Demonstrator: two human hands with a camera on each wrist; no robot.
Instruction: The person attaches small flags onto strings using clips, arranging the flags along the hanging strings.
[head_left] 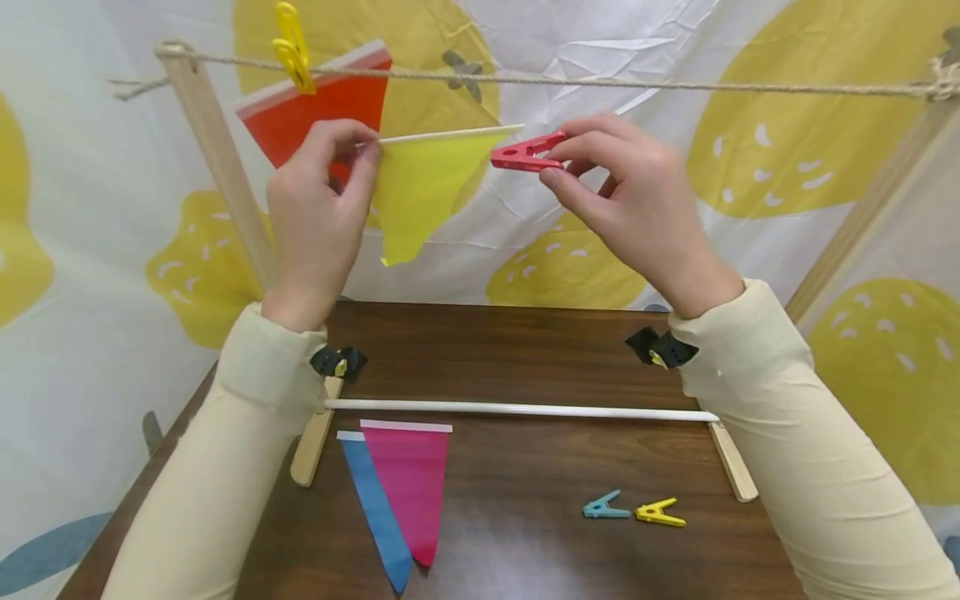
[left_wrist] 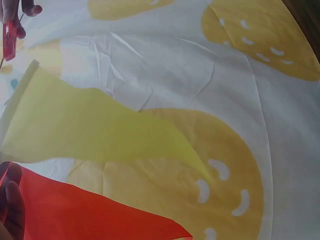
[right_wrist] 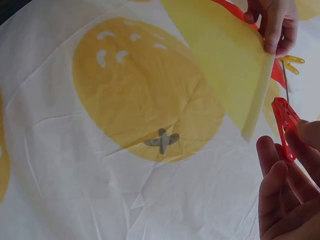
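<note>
My left hand (head_left: 322, 200) pinches the top left corner of a yellow pennant flag (head_left: 431, 183), which hangs below the twine (head_left: 600, 81). In my right hand (head_left: 630, 183), thumb and fingers hold a red clothespin (head_left: 521, 155) by its handle end, its nose near the flag's free top corner. A red pennant flag (head_left: 330, 104) hangs tilted from the twine under a yellow clothespin (head_left: 292, 50), partly behind my left hand. The right wrist view shows the red clothespin (right_wrist: 285, 127) apart from the yellow flag (right_wrist: 225, 55).
A blue flag (head_left: 375, 508) and a pink flag (head_left: 412, 483) lie overlapping on the brown table (head_left: 525, 483). To their right are a teal clothespin (head_left: 606, 506) and a yellow clothespin (head_left: 660, 512). Wooden posts (head_left: 217, 158) carry the twine; a white rod (head_left: 517, 408) joins their feet.
</note>
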